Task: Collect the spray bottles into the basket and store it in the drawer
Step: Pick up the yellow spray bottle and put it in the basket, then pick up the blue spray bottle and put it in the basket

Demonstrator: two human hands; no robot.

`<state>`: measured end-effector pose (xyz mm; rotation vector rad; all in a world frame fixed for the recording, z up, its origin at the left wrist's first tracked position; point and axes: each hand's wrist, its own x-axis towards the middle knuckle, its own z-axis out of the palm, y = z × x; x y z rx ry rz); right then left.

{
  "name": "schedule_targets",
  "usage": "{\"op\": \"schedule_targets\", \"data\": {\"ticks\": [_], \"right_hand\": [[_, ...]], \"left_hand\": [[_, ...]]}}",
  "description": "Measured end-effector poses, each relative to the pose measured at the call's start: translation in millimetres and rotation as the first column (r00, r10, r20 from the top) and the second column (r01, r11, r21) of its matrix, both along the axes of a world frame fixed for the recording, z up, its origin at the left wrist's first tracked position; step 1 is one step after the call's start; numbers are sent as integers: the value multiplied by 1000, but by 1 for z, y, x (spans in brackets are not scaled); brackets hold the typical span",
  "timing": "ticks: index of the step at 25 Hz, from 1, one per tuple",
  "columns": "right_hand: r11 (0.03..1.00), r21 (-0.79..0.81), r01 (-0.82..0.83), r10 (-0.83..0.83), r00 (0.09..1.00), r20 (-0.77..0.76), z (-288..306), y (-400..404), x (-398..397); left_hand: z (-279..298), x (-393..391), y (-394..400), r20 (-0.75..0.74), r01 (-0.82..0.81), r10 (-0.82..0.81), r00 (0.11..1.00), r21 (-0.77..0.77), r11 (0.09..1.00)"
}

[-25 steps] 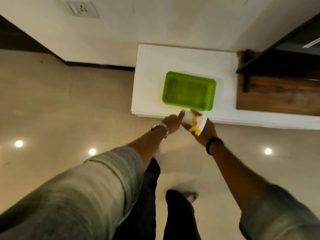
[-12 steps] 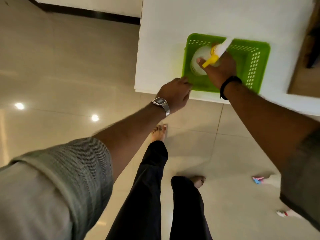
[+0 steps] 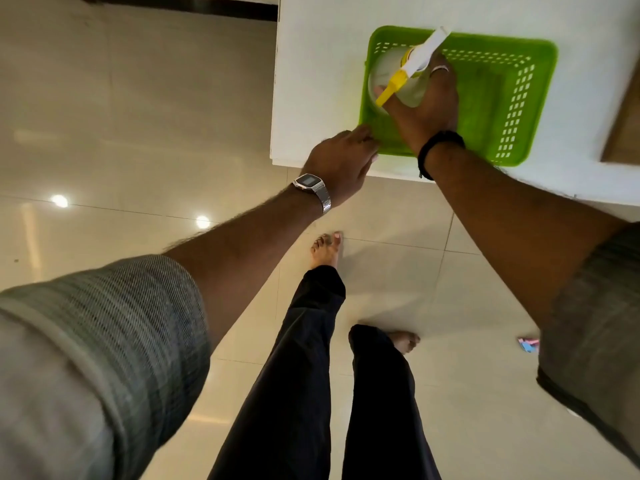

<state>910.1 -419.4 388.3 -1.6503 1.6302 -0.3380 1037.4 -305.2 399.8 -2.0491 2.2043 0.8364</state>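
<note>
Since a second ago the spray bottle [image 3: 393,77] has gone from outside the basket [image 3: 519,98] into its left end, upright, with the right hand [image 3: 427,109] wrapped round its body. The left hand [image 3: 341,161] touches the basket's near-left corner; whether it pinches the rim, I cannot tell. To the right of the bottle the basket is open, and its near rim sits close to the white top's [image 3: 318,64] front edge.

Left hand [image 3: 341,164] seemingly relaxed, right hand [image 3: 427,110] curled.

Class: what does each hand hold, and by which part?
Right hand grips the spray bottle below its trigger; left hand touches the basket at one corner.
</note>
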Motion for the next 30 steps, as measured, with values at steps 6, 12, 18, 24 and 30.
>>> {"op": "schedule_targets", "data": {"ticks": [6,12,18,24,30], "right_hand": [[999,-5,-48,47,995,-85,10,34,-42],[965,-122,-233,211,962,-170,34,118,-118],[945,227,-234,293,916,-275,25,276,-245],[912,407,50,97,938,-332,9,418,-386],[804,464,372,-234,915,-328,13,517,-494]], "left_hand": [[6,-7,22,-25,2,-4,1000,-69,998],[4,-22,93,11,-30,31,999,-38,999],[-2,-118,153,77,117,-285,955,788,605],[2,-295,195,-38,363,-468,883,689,628],[10,-455,246,-107,578,-711,695,671,464]]}}
